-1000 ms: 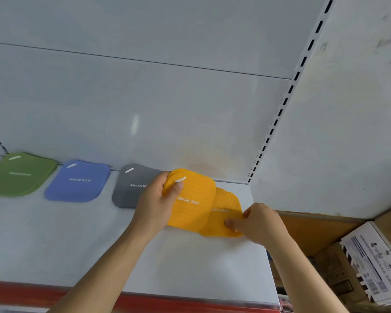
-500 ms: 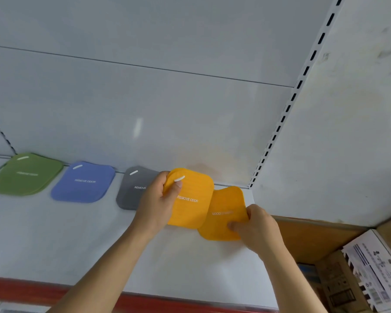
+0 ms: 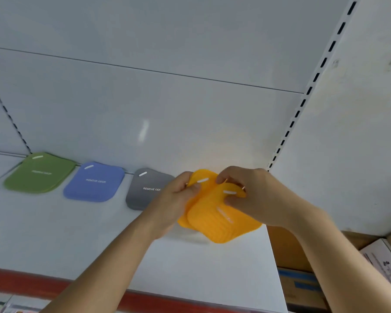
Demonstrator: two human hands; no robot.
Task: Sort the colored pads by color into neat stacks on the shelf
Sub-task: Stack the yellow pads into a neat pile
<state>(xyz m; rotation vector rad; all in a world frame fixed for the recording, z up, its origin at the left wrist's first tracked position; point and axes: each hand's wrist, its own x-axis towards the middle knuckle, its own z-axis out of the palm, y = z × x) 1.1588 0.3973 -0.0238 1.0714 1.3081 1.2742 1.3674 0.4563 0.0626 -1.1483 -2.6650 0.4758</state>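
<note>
Two orange pads overlap above the right end of the white shelf (image 3: pixel 81 240). The front orange pad (image 3: pixel 221 222) is tilted and lies over the rear orange pad (image 3: pixel 203 178). My left hand (image 3: pixel 174 204) pinches the rear pad's left edge. My right hand (image 3: pixel 255 197) grips the front pad's top right corner. Along the back of the shelf lie a green pad (image 3: pixel 40 173), a blue pad (image 3: pixel 95 182) and a grey pad (image 3: pixel 146 189); my left hand hides the grey pad's right part.
A slotted upright (image 3: pixel 312 86) marks the shelf's right end beside a white wall. Cardboard boxes (image 3: pixel 303 288) and a white printed box (image 3: pixel 386 265) sit lower right. A red strip (image 3: pixel 20 281) runs along the shelf's front edge.
My right hand lifted the second orange pad from the shelf and brought it left, over the pad in my left hand. The camera view shifted slightly to the left.
</note>
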